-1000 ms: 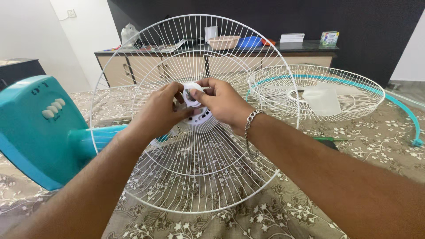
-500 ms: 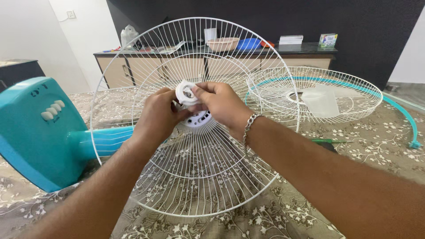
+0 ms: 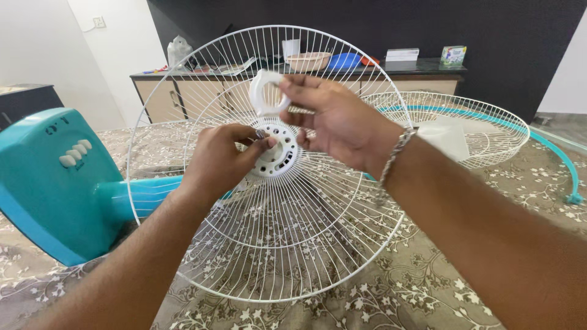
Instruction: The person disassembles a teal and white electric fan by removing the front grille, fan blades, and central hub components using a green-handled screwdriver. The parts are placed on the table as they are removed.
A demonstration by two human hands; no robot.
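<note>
A white wire fan guard (image 3: 269, 244) stands tilted in front of me, mounted on a teal fan body (image 3: 49, 183) that lies on the patterned bedspread. My left hand (image 3: 220, 159) pinches the small shaft at the guard's white centre hub (image 3: 276, 153). My right hand (image 3: 342, 122) holds a white plastic ring nut (image 3: 264, 93) lifted above and clear of the hub.
A second white wire guard with a teal rim (image 3: 489, 131) and a translucent blade lies to the right. A green-handled screwdriver (image 3: 455, 194) rests beside my right forearm. A dark-topped cabinet (image 3: 293, 82) with bowls and boxes stands behind.
My right hand has lifted the white ring nut off the hub, up and slightly right. My left hand stays at the hub, fingers now on the shaft.
</note>
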